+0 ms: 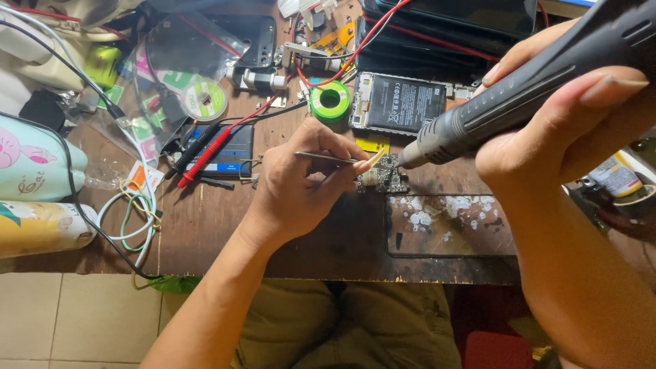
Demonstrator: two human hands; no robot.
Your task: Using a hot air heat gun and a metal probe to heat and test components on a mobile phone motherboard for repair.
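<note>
Tweezers (328,158) pinched left, hot-air wand (519,89) gripped right, crowding circuit board (388,175).

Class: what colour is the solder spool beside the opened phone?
Green, clearest in the head view: solder spool, opened phone.

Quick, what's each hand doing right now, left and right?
Left hand: closed on metal tweezers, tips at the small circuit board.
Right hand: closed around a grey hot-air tool, nozzle aimed at that board.
</note>
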